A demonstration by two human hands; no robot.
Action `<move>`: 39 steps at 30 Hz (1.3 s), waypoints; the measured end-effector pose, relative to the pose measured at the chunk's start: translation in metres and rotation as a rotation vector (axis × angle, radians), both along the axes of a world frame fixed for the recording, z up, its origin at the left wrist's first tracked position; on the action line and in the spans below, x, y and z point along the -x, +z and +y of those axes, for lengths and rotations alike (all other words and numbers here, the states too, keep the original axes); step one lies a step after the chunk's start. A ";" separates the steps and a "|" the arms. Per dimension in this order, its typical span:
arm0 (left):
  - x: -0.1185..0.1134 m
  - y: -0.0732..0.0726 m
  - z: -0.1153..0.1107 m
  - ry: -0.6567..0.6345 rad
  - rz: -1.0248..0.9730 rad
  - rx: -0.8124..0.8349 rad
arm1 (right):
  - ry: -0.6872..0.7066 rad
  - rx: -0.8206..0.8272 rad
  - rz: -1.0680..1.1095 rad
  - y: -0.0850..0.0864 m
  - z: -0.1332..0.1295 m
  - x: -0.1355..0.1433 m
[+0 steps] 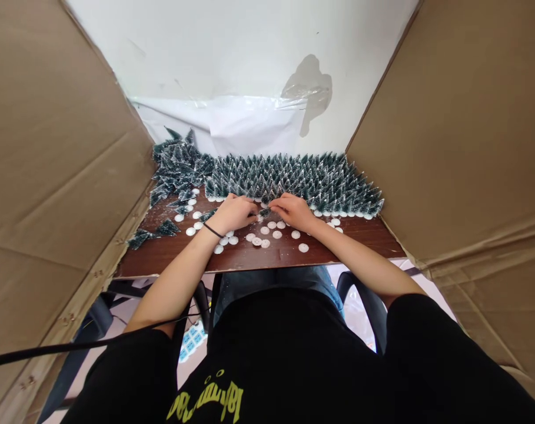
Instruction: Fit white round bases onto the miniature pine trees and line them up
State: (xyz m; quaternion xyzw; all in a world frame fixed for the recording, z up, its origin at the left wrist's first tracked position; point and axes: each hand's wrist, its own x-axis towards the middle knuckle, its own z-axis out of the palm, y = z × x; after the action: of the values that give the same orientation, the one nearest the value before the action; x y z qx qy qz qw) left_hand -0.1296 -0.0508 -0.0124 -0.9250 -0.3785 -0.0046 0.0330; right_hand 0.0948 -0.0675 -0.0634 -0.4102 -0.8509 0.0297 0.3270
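Observation:
My left hand [237, 212] is closed near the middle of the table, its fingertips beside a white round disc; what they hold is too small to make out. Facing it, my right hand [293, 211] pinches a small frosted green miniature tree [265, 212] that lies in the gap between both hands. Just behind my hands stand dense rows of upright miniature trees [289, 176] on white round bases. Loose white discs [276, 234] are scattered on the wood in front of and around my hands.
A heap of loose miniature trees [179, 162] lies at the back left, with a few lying nearer the left edge [166, 228]. Cardboard walls [461, 129] flank the brown table [359, 241], and a white wall [232, 47] closes the back. A black cable [73, 347] crosses at lower left.

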 end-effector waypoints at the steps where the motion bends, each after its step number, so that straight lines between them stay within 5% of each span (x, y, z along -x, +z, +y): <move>1: 0.000 0.000 0.000 -0.003 -0.002 -0.004 | 0.000 -0.006 0.000 0.000 0.000 0.000; 22: -0.006 0.006 -0.006 0.073 0.092 0.024 | 0.019 -0.258 -0.118 -0.007 0.005 0.007; 39: -0.006 0.004 -0.003 0.076 0.104 -0.002 | 0.083 -0.204 -0.283 -0.010 -0.001 0.016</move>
State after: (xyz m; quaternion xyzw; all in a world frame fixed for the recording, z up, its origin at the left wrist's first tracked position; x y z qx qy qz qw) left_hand -0.1235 -0.0535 -0.0082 -0.9088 -0.4113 0.0444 0.0539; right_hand 0.0788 -0.0686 -0.0731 -0.3393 -0.9032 -0.1012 0.2424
